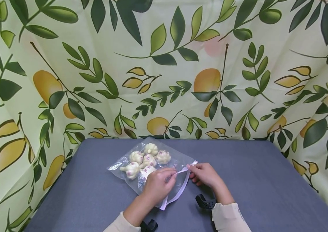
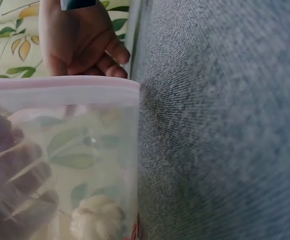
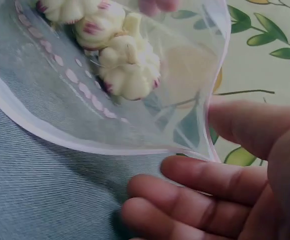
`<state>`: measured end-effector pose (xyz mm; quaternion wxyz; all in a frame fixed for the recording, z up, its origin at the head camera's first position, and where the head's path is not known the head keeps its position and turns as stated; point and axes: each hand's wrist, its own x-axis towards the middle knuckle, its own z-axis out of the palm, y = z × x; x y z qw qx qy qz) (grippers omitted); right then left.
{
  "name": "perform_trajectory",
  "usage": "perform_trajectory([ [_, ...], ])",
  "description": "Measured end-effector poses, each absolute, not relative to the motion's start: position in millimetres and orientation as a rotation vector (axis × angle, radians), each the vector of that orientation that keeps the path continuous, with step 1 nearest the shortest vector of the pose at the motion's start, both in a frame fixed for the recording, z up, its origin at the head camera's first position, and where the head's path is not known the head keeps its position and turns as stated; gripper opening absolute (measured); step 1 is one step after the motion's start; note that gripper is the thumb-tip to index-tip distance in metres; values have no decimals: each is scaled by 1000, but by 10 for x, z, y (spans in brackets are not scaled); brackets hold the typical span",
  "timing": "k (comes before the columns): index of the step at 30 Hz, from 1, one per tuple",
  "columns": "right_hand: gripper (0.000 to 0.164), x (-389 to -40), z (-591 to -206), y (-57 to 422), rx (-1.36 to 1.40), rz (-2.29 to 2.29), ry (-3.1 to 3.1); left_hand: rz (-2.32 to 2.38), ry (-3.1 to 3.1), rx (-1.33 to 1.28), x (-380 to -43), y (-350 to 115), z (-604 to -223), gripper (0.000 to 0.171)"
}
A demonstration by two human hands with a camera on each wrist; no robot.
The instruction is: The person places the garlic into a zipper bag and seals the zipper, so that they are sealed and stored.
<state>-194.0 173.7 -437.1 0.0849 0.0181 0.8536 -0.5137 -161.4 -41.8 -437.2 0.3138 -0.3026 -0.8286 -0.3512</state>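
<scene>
A clear plastic zip bag lies tilted on the table with several white, purple-streaked garlic bulbs inside. The left hand pinches one side of the bag's mouth; in the left wrist view its curled fingers show blurred through the plastic. At the mouth's far corner, the right hand pinches the pale zip strip between thumb and forefinger, its other fingers loosely bent. The right wrist view shows the mouth edge bowed apart, with garlic bulbs behind the film.
A grey-blue cloth covers the table. Leaf-and-fruit patterned fabric hangs behind and along the sides. Black wrist mounts sit below the hands, near the light sleeves.
</scene>
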Motion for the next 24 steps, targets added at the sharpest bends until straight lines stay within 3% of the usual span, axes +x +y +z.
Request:
perform_trajectory([
  [8,19,-1998,-4442,1669,173,-1829,2430,-774,-2445,-865,-1577,-393,-4378,7],
  [17,22,-2011,-4492,1633,276,-2007,2359,-735,-2761,-923,-1533,-356,-4409,15],
  [24,22,-2044,-4544,1622,312,-2056,2356,-741,-2897,-957,-1477,-296,-4431,30],
])
